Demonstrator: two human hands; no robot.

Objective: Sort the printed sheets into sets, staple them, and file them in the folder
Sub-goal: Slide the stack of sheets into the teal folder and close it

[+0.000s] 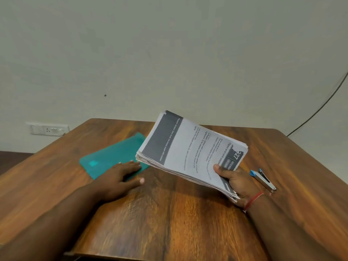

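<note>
Over the right half of the wooden table, a thick stack of printed sheets is gripped by the right hand — the thumb is pressed on the top page near its lower corner, and the fingers are curled underneath. The stack is held tilted, its far end raised toward the wall, and grey header bands and lines of text are shown on the top page. A red thread is worn at that wrist. Well apart from it, the left hand is laid flat with fingers straight; nothing is grasped, and its fingertips are rested on the near edge of a teal folder, which lies closed on the table. Just beside the right wrist a blue-ended stapler is seen lying on the wood. Further out, a wall socket is fixed at the left, and a dark cable is run down the wall — at the right.
</note>
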